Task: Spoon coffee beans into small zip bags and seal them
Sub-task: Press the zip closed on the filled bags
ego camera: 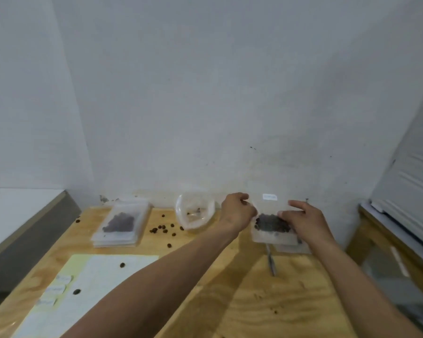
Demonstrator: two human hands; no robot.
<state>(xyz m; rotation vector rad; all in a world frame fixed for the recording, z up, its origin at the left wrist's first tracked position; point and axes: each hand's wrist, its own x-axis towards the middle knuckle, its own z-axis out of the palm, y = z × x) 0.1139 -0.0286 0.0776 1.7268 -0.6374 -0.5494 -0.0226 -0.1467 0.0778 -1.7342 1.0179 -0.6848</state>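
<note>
Right of centre, low in the frame, a small clear zip bag [270, 215] with a white label near its top and a dark heap of coffee beans [271, 223] in its lower half is held up between both hands just above the tabletop [266, 301]. The left hand [237, 213] pinches the bag's upper left edge with curled fingers, thumb side toward the bag. The right hand [300, 218] grips the right side, its thumb lying across the front over the beans and its fingers reaching toward the top edge. Whether the zip strip is closed cannot be made out through the blur.

Under the bag lies another flat clear bag [291, 247], and a metal spoon handle [271, 261] sticks out from beneath toward the bottom of the frame. Left of the left hand, against the wall, sits a clear plastic bowl [194, 211], tilted and nearly empty. Loose beans [163, 229] are scattered on the wood between the bowl and a stack of bags [121, 223] at centre left, the top one holding a dark patch of beans. At lower left a pale sheet of paper [95, 289] carries two stray beans and a few small white labels [56, 289] along its left edge.
</note>
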